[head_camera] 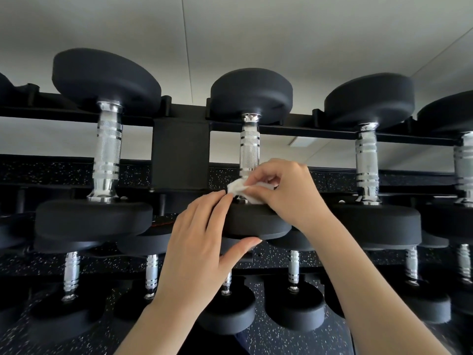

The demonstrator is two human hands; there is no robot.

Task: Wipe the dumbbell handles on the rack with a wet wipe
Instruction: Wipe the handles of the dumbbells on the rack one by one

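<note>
Right hand (289, 190) pinching wet wipe (236, 188) on dumbbell handle (249, 152), left hand (194, 242) clasping dumbbell head (256, 221)

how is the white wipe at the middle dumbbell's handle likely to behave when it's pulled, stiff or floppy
Probably floppy: the wipe sits crumpled and folded where the right hand pinches it. Likely light, since a pinch alone holds it. It may drag a little on the handle of the middle dumbbell, whose knurled surface looks rough.
</note>
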